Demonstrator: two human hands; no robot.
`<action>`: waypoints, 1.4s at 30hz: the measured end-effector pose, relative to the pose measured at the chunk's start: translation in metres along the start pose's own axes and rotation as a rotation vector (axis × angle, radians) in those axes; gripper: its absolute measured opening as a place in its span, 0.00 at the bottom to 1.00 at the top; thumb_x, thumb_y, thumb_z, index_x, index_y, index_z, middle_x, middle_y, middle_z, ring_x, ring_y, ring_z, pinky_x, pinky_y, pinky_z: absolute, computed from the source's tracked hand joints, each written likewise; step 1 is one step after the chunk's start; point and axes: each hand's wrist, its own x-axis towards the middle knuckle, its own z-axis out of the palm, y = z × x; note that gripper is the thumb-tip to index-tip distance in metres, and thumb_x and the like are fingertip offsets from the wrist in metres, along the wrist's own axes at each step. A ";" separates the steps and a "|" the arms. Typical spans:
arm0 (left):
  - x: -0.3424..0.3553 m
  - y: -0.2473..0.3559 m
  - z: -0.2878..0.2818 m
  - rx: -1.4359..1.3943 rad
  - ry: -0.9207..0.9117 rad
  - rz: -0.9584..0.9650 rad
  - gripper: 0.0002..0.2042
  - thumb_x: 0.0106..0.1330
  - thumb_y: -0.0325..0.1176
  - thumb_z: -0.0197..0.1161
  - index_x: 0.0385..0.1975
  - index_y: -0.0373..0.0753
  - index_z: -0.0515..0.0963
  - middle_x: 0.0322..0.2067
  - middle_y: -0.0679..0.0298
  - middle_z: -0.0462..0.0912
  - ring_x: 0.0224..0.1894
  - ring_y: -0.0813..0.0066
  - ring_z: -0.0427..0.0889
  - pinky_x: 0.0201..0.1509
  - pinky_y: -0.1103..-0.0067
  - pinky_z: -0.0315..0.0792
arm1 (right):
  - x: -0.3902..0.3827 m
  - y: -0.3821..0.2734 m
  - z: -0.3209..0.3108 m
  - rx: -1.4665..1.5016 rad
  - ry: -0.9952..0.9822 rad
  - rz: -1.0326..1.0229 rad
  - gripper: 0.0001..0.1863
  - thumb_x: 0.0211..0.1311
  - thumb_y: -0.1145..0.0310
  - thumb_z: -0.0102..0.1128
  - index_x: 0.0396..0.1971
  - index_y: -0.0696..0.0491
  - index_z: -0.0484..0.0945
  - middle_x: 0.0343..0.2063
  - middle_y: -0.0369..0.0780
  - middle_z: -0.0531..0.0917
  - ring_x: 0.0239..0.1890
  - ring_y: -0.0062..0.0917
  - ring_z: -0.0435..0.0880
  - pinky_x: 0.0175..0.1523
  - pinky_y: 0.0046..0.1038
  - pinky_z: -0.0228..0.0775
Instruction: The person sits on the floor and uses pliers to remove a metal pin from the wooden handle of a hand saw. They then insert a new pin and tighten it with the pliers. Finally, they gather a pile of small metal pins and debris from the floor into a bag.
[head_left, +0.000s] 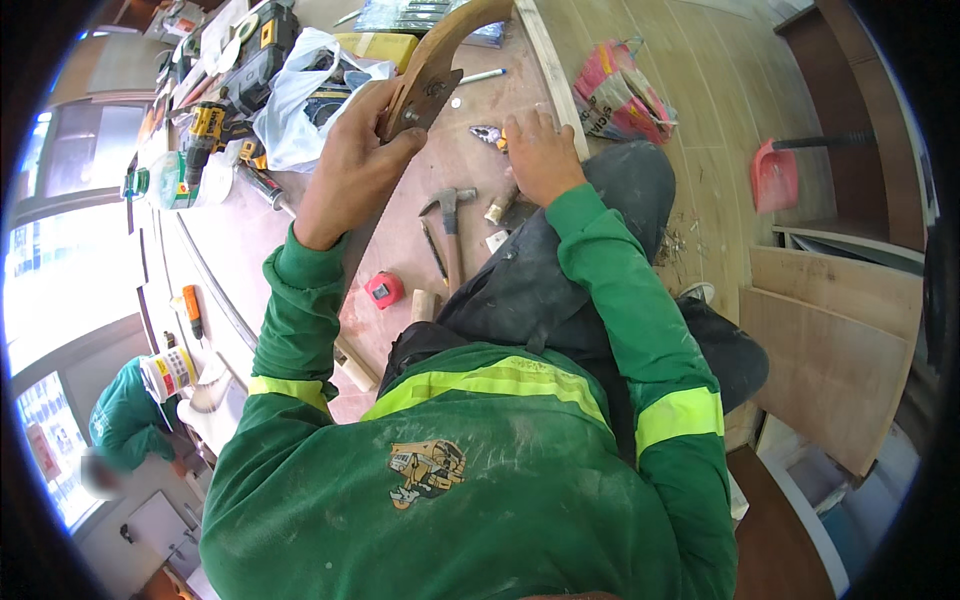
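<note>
A handsaw (pixel 428 58) is in the left hand (pixel 362 145), raised over the left part of the surface (pixel 440 152). That grip is closed around the place where handle and blade meet, with the thumb pressed along the near side. From the grip, the curved handle reaches far and to the right; the blade runs the other way, near and left, passing beside the wrist and partly hidden by the forearm. The long axis is therefore a slant from far right to near left.

The left hand is the one on the saw. The right hand (pixel 543 158) is well apart from it, palm down and fingers loosely spread, just beside the pliers (pixel 488 135); whether the fingertips touch them I cannot tell.

The handle looks like smooth, warm brown wood, bent in an arc. The blade is dull, dark metal, with a bright round fastener by the thumb. The teeth are too small to judge. A hammer (pixel 452 225) lies between saw and right hand, nearer the body.
</note>
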 end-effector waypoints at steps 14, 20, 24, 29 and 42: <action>-0.006 -0.001 -0.016 0.099 -0.049 -0.049 0.21 0.64 0.30 0.72 0.55 0.29 0.80 0.43 0.62 0.72 0.49 0.67 0.73 0.59 0.74 0.67 | 0.029 0.004 0.030 0.210 -0.139 0.175 0.28 0.78 0.61 0.54 0.69 0.63 0.71 0.51 0.50 0.86 0.54 0.39 0.88 0.48 0.47 0.84; 0.002 -0.011 -0.007 -0.045 0.001 0.016 0.24 0.62 0.34 0.72 0.58 0.31 0.81 0.41 0.55 0.72 0.45 0.59 0.75 0.53 0.69 0.69 | -0.010 0.020 -0.067 1.260 -0.280 0.440 0.30 0.71 0.61 0.63 0.65 0.64 0.71 0.46 0.55 0.85 0.46 0.43 0.89 0.51 0.40 0.82; 0.009 0.019 0.007 0.144 -0.087 0.096 0.23 0.64 0.31 0.70 0.59 0.30 0.80 0.44 0.55 0.74 0.49 0.59 0.76 0.57 0.70 0.69 | -0.080 0.029 -0.113 1.172 -0.209 0.332 0.32 0.71 0.61 0.65 0.68 0.64 0.70 0.46 0.62 0.86 0.52 0.57 0.86 0.58 0.48 0.77; 0.011 0.055 0.041 0.103 -0.200 0.202 0.21 0.66 0.27 0.67 0.59 0.29 0.78 0.48 0.55 0.75 0.53 0.59 0.77 0.61 0.70 0.70 | -0.126 0.032 -0.147 0.919 -0.135 0.317 0.33 0.73 0.61 0.65 0.72 0.59 0.67 0.55 0.61 0.84 0.61 0.60 0.82 0.65 0.52 0.73; 0.027 0.092 0.118 0.161 -0.344 0.453 0.19 0.66 0.23 0.64 0.57 0.27 0.77 0.48 0.46 0.78 0.51 0.44 0.79 0.59 0.62 0.73 | -0.179 0.051 -0.166 0.914 -0.038 0.498 0.33 0.76 0.60 0.62 0.74 0.57 0.66 0.69 0.56 0.76 0.70 0.55 0.76 0.70 0.54 0.68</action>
